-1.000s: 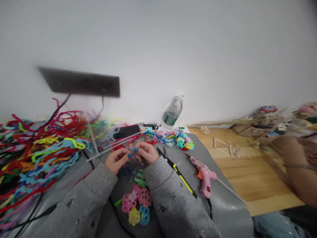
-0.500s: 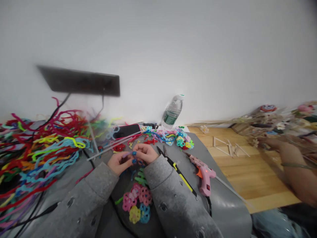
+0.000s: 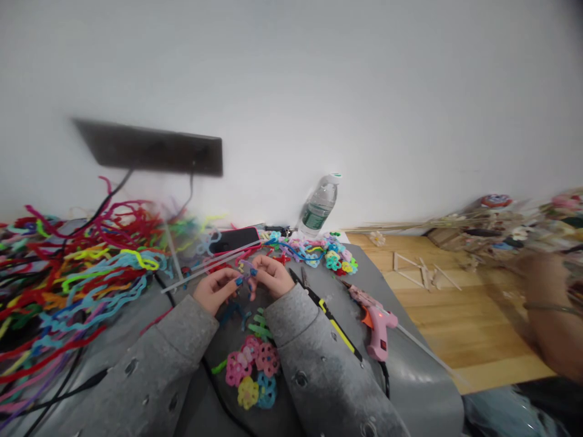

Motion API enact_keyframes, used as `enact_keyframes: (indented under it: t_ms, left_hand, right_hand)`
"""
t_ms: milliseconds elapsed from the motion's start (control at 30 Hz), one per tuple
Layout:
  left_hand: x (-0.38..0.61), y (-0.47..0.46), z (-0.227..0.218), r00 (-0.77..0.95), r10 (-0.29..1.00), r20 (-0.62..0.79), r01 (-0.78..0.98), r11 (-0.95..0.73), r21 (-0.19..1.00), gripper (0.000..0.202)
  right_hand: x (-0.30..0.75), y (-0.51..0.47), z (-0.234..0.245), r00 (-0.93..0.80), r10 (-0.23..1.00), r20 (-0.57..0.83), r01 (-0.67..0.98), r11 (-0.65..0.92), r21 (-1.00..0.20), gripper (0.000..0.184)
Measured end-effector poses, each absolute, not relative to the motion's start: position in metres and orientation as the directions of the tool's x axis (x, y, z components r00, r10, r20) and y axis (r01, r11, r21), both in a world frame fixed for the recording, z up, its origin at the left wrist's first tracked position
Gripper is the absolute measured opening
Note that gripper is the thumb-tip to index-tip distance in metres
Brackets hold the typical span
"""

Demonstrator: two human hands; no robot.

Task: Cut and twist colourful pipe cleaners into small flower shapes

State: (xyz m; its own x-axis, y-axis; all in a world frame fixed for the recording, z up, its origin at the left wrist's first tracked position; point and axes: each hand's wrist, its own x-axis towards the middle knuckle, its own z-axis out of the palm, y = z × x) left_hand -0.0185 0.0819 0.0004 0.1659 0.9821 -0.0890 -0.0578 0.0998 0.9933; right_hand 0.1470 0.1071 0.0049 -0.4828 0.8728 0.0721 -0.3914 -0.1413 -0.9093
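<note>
My left hand (image 3: 213, 289) and my right hand (image 3: 272, 274) meet over a grey mat (image 3: 410, 388), fingers pinched together on a short purple pipe cleaner piece (image 3: 245, 269). Both arms wear grey sleeves. Just below my hands lie green pipe cleaner bits (image 3: 259, 325) and a cluster of pink, yellow and blue pipe cleaner flowers (image 3: 252, 373). More small coloured flowers (image 3: 325, 252) are heaped beyond my right hand.
A big tangle of coloured pipe cleaners (image 3: 77, 273) fills the left. A phone (image 3: 234, 238), water bottle (image 3: 319, 206), pink glue gun (image 3: 376, 325) and black-yellow cutter (image 3: 330, 321) lie around. Another person's arm (image 3: 551, 315) is at the right over a wooden floor with sticks (image 3: 419, 270).
My hands have shifted slightly upward while working the purple piece. The other person's arm at the right has drawn back toward the right edge.
</note>
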Motion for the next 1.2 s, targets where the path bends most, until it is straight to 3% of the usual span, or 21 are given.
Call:
enact_keyframes:
  t_ms: [233, 400, 767, 1200]
  left_hand:
    - [-0.015, 0.081, -0.005, 0.13, 0.981, -0.141, -0.234, 0.168, 0.957, 0.046]
    - [-0.014, 0.079, -0.004, 0.095, 0.983, -0.155, -0.263, 0.175, 0.949, 0.044]
    - [-0.011, 0.069, 0.016, 0.296, 0.906, -0.303, -0.468, 0.414, 0.781, 0.036]
    - [-0.011, 0.077, 0.003, 0.251, 0.944, -0.213, -0.43, 0.306, 0.849, 0.038]
  right_hand:
    - [0.146, 0.105, -0.003, -0.59, 0.8, 0.109, -0.412, -0.182, -0.893, 0.037]
    - [0.145, 0.105, -0.003, -0.599, 0.79, 0.126, -0.413, -0.171, -0.895, 0.037]
    - [0.149, 0.108, 0.002, -0.477, 0.867, 0.143, -0.4, -0.069, -0.914, 0.037]
    - [0.15, 0.108, 0.007, -0.494, 0.857, 0.146, -0.379, -0.061, -0.924, 0.036]
